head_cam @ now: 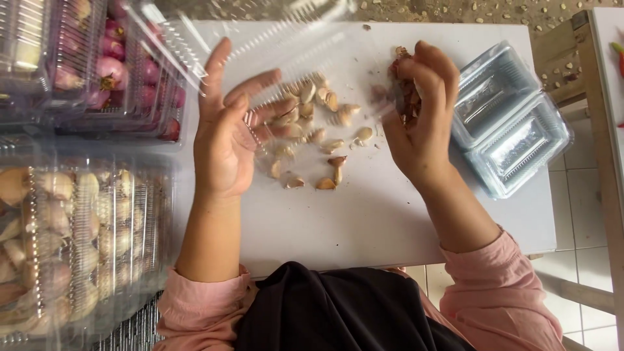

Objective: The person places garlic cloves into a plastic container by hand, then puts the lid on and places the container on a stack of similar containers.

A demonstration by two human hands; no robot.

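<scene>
My left hand (224, 133) is palm up with its fingers against an open clear plastic box (279, 45), which it holds tilted above the white table (364, 221); the box is blurred. Loose garlic cloves (325, 140) lie scattered on the table between my hands, some seen through the plastic. My right hand (422, 120) is curled around a clump of reddish-brown pieces (408, 97) at the box's right edge. I cannot tell whether that hand also touches the box.
Stacked clear boxes of garlic (78, 240) stand at the near left, with boxes of red shallots (110, 71) behind them. A stack of empty clear boxes (510, 127) sits at the table's right edge. Tiled floor lies to the right.
</scene>
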